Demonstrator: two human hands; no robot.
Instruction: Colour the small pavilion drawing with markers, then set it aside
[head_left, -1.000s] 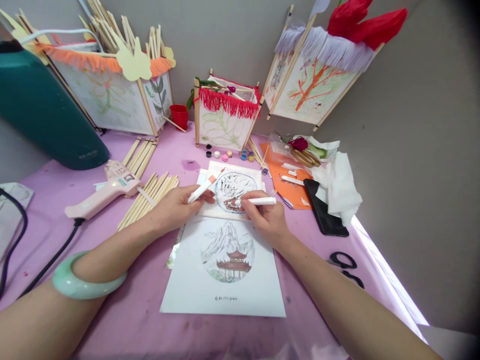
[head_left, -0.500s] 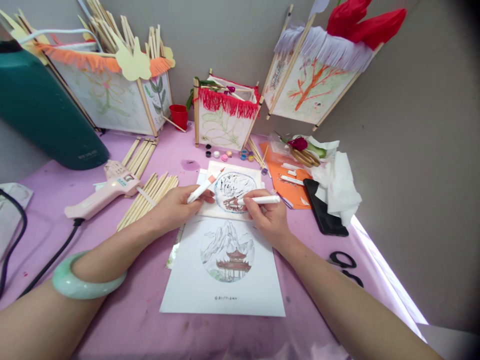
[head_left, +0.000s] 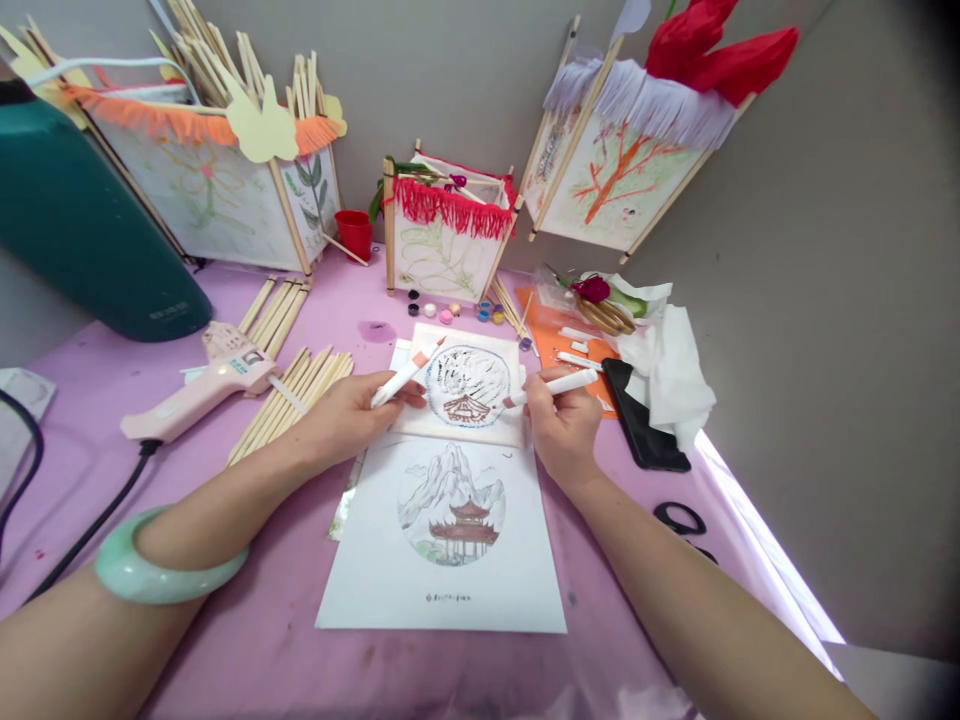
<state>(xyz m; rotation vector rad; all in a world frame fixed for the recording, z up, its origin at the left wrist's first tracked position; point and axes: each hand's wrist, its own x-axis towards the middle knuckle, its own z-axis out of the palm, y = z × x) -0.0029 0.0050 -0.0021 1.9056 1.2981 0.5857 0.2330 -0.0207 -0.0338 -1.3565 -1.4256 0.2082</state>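
A person's two bare hands work at a bench (head_left: 247,650) covered in pale purple cloth, seen from above. In the middle lies a small white panel (head_left: 405,428) bearing a round drawing: a blue outline, black strokes in the upper part, and a reddish-brown roofed building below. The left hand (head_left: 352,412) is at the panel's left edge, its fingers closed around a white marker (head_left: 397,382) whose brownish tip points up and to the right, over the panel. The right hand (head_left: 564,428) is at the panel's right edge, clamped on a second marker (head_left: 570,383); its tip points left, by the lower right of the blue outline. Whether that tip touches the surface cannot be told. Just below the panel, nearer the person, lies a printed sheet (head_left: 442,535) showing mountains and a red-roofed pavilion inside a circle. A pale green bangle (head_left: 169,572) circles the left wrist. To the left lie wooden sticks (head_left: 289,405) and a pink glue gun (head_left: 202,395). Behind the panel are little paint pots (head_left: 445,316) and a red-fringed paper lantern (head_left: 442,255). To the right, a black phone (head_left: 646,425) lies partly under crumpled white tissue (head_left: 679,370).
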